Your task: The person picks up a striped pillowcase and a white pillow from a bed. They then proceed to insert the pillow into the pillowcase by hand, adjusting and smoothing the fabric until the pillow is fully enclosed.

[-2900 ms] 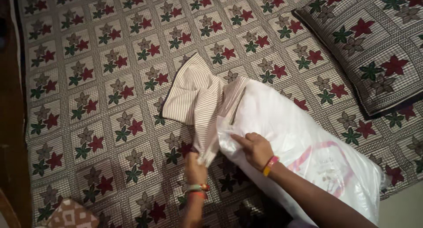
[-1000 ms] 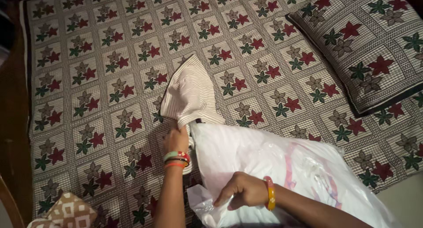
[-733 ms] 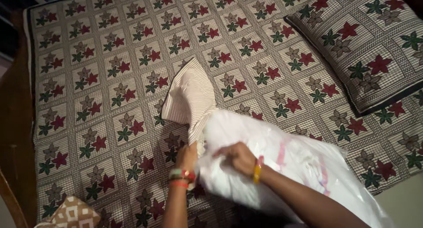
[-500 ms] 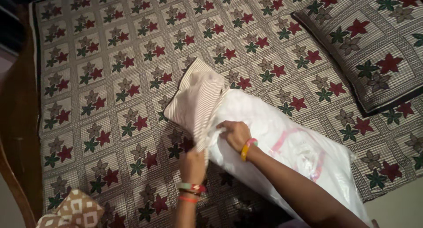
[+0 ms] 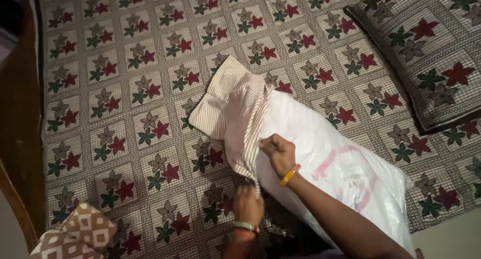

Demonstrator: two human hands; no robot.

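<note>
Head view looks down on a white pillow (image 5: 335, 159) lying slantwise on a bed, its far-left end already inside a brown-and-white striped pillowcase (image 5: 233, 108). The case covers only that end; most of the pillow, wrapped in a thin clear plastic with faint pink marks, lies bare toward the near right.

The right hand (image 5: 278, 151) rests on top of the pillow at the edge of the case, fingers curled together and pressing on the cloth hem. The left hand (image 5: 248, 204) is lower, at the near edge of the pillow, fingers closed on the bottom corner of the case opening (the grip itself is partly shadowed, so how much cloth it holds I cannot tell).

To do this step well, I judge that both hands should keep hold of opposite sides of the opening and draw it evenly down the pillow, so the cloth does not bunch on one side. The slippery plastic may slide, so pinning the pillow with a palm would help.

Under it all lies a bedspread (image 5: 125, 88) of squares with red, green and brown flowers. A second pillow (image 5: 431, 53) in matching cloth sits at the far right, and a brown-and-white patterned cushion (image 5: 75, 236) at the near left.
</note>
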